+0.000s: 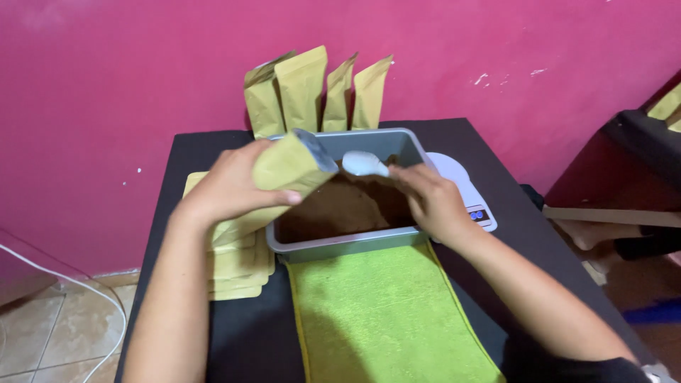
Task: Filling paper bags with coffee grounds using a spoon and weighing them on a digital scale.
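Observation:
My left hand [230,186] grips a tan paper pouch [287,167], tilted with its open, silver-lined mouth toward a grey rectangular bin [340,245] of brown powder [340,206]. My right hand [429,198] holds a white scoop [363,163] over the powder, close to the pouch's mouth. The bin sits in the middle of a black table [241,333].
A stack of flat tan pouches [237,273] lies left of the bin. Several filled pouches [316,89] stand against the pink wall behind it. A white kitchen scale [464,188] sits right of the bin. A green towel [383,315] lies in front.

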